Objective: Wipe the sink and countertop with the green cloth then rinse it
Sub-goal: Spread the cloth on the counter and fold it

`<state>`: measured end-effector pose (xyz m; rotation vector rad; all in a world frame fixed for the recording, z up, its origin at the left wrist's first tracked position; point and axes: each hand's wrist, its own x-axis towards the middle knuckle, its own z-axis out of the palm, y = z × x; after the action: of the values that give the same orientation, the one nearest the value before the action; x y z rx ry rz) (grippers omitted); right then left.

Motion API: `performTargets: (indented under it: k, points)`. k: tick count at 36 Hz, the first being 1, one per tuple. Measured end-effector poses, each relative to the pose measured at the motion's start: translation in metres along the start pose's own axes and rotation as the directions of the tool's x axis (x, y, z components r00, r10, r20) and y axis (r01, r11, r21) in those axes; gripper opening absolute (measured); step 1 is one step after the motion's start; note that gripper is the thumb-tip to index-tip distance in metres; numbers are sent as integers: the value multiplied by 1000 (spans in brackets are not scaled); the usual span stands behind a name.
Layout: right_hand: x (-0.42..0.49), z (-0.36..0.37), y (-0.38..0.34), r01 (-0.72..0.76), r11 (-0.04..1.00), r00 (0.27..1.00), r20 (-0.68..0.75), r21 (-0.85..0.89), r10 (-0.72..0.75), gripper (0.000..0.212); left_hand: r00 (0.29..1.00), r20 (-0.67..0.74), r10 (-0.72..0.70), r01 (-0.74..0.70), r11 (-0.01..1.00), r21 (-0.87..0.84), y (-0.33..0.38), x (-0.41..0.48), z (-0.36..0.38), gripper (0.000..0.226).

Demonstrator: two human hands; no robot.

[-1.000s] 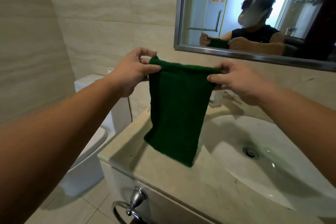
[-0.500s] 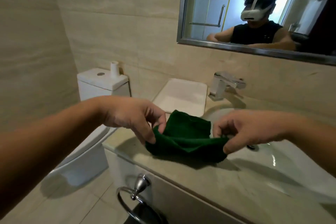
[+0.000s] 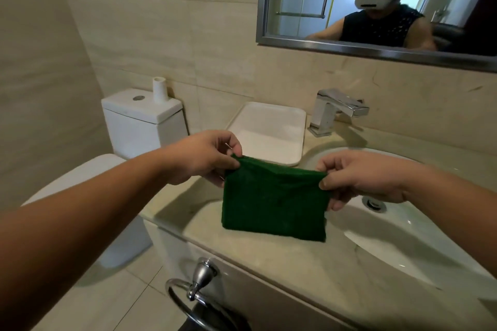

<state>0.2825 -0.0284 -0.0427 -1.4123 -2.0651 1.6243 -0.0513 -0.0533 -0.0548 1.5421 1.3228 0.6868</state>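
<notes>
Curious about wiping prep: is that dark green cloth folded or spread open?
Folded: the dark green cloth hangs doubled, one layer overlapping near the top, upper corners pinched by the left hand and right hand.

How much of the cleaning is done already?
Hardly any, it seems. Done: the green cloth looks folded into a neat rectangle. In hand: the left hand and right hand pinch its top corners, holding it up over the countertop. Left: wiping the countertop and sink, since the cloth hangs from the hands, then rinsing; no water runs from the tap.
</notes>
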Motion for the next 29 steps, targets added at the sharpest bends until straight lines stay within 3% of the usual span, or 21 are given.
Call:
performTargets:
  k: [4,8,13,17,20,24,26,29]
  points:
    - [23,0,13,-65,998,980,-186,3,64,4,993,-117,-30,38,997,64,-10,25,8,13]
    - [41,5,23,-93,995,970,-225,26,96,4,992,-116,-47,71,974,217,-13,38,11,27]
    - [51,13,25,-49,996,961,-268,70,66,8,999,-44,8,21,795,606,-3,42,14,33]
    - [46,12,11,104,993,930,-361,57,-77,12,996,-5,88,-58,689,722,6,43,21,42]
    - [39,10,-8,255,966,890,-399,39,-219,17,989,59,138,-140,709,691,15,45,24,65]
    - [24,10,-34,396,918,845,-391,2,-364,15,983,167,74,-143,878,456,34,43,31,86]
    - [16,10,-46,446,895,822,-396,-1,-410,16,982,178,70,-140,899,415,40,42,31,73]
    - [5,7,-57,486,874,794,-421,5,-439,20,977,188,100,-165,915,369,47,38,27,31]
